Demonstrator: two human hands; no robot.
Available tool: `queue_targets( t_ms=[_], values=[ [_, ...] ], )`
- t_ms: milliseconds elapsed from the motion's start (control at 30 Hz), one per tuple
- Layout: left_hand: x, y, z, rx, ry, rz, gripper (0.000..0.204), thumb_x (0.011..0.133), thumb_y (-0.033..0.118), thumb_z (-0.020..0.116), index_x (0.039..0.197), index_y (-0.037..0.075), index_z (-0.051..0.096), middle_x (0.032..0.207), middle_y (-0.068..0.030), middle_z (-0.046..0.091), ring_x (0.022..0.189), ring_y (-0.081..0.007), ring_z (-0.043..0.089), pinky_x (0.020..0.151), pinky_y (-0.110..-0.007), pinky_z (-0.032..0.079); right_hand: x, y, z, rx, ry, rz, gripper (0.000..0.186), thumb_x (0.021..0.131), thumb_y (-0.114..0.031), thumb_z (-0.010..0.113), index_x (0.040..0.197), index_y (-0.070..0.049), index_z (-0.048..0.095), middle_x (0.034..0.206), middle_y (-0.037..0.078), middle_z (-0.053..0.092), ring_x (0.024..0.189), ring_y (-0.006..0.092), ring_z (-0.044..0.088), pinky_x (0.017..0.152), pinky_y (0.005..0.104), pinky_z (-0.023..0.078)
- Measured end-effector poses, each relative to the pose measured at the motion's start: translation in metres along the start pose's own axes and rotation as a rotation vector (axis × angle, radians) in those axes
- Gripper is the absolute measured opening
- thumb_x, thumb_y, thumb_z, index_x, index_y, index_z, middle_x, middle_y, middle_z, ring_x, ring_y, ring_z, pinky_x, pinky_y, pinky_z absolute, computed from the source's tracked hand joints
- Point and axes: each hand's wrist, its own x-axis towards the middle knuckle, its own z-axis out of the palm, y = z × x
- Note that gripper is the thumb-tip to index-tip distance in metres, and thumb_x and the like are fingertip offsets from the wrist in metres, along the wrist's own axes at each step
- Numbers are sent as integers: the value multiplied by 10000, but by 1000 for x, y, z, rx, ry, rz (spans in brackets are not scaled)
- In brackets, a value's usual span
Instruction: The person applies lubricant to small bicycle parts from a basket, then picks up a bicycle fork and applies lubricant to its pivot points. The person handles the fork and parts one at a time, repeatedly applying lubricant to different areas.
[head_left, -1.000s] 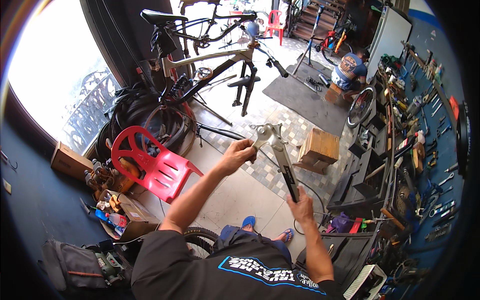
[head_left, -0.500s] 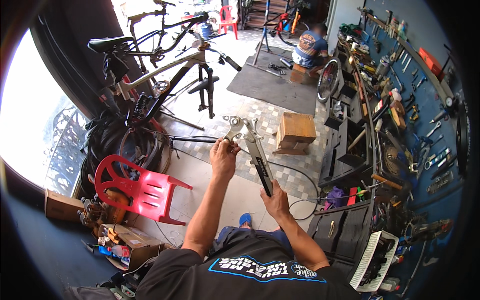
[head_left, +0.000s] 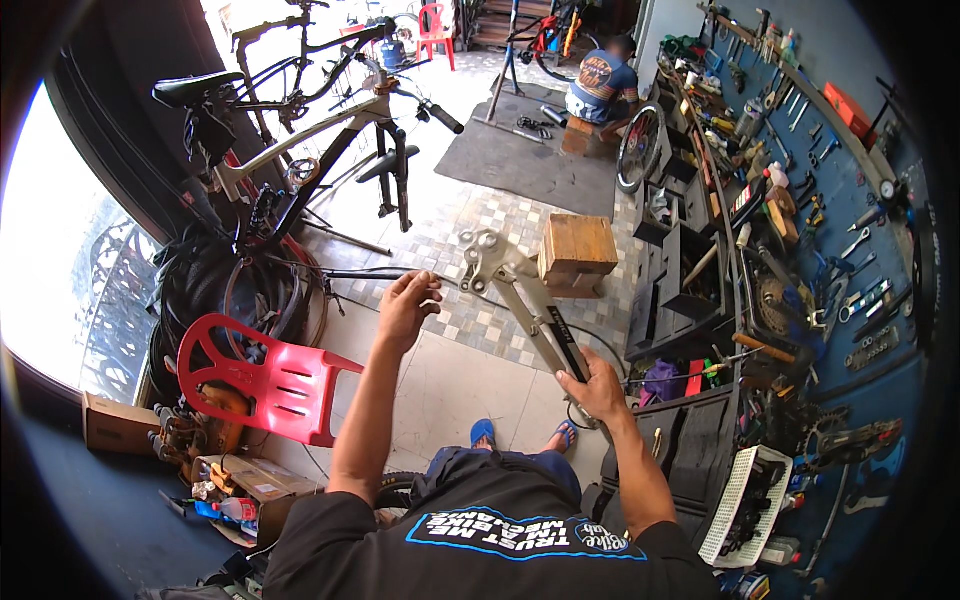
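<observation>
In my right hand (head_left: 598,388), fingers wrapped round its near end, is a grey and black bicycle swingarm (head_left: 532,312). It slants up and away to the left, and rounded lugs with holes show at its far end. My left hand (head_left: 410,300) is raised to the left of those lugs, apart from them. Its fingertips are pinched together; whatever may be between them is too small to make out.
A wooden stool (head_left: 578,255) stands beyond the swingarm, and a red plastic chair (head_left: 270,380) is at my left. Behind it, a bicycle (head_left: 345,140) stands near coiled tyres. Tools hang along the right wall above a cluttered workbench (head_left: 715,170). Farther off, a person (head_left: 603,88) sits low.
My left hand has come off the swingarm's lugged end and moved left. My right hand has shifted right with the swingarm, which has turned to show more of its holes.
</observation>
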Motion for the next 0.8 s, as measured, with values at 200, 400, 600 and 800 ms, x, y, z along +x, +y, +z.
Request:
queue_targets(
  t_ms=[200, 400, 600, 800],
  values=[
    [3, -45, 16, 178, 106, 1, 233, 975, 201, 755, 1111, 27, 680, 984, -44, 708, 869, -145, 703, 696, -324, 616, -16, -2, 5, 262, -30, 63, 127, 902, -107, 748, 964, -75, 642, 690, -56, 561, 570, 51, 499, 539, 276, 426],
    [11, -54, 24, 115, 133, 24, 140, 977, 160, 742, 1018, 47, 669, 917, -18, 681, 789, -119, 675, 671, -292, 612, -34, -8, 16, 194, 23, 93, 206, 893, -195, 767, 1034, -76, 674, 704, -7, 589, 646, 109, 547, 618, 310, 476],
    [21, -54, 33, 248, 137, 51, 126, 987, 146, 705, 970, 25, 673, 857, -8, 654, 711, -89, 637, 622, -280, 596, -41, 0, 26, 116, 55, 64, 225, 891, -228, 769, 1012, -82, 649, 702, 49, 599, 638, 177, 567, 631, 350, 488],
    [41, -47, 19, 577, -59, 48, 195, 976, 166, 671, 896, -12, 681, 748, 2, 623, 674, -74, 599, 638, -261, 541, -44, -11, 17, -18, 48, 39, 267, 884, -243, 764, 1042, -72, 633, 678, 100, 601, 622, 235, 618, 640, 377, 508]
  ],
)
